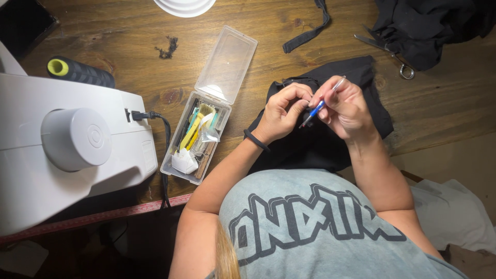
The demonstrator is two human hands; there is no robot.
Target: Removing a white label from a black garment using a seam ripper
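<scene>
My right hand [347, 107] grips a small blue-handled seam ripper [319, 107] with a clear cap end pointing up and right. My left hand [285, 110], with a black band on its wrist, pinches the black fabric [368, 88] right at the ripper's tip. The cloth lies bunched on the wooden table [289, 31] under both hands, and its lower part runs down toward my lap.
A white sewing machine [62, 144] with a black cord fills the left. Beside it, an open clear plastic box [199, 137] holds small sewing tools. A dark thread spool [80, 71], scissors [387, 51], a black strap [310, 31], more black cloth [429, 26] and a red measuring tape [103, 216] lie around.
</scene>
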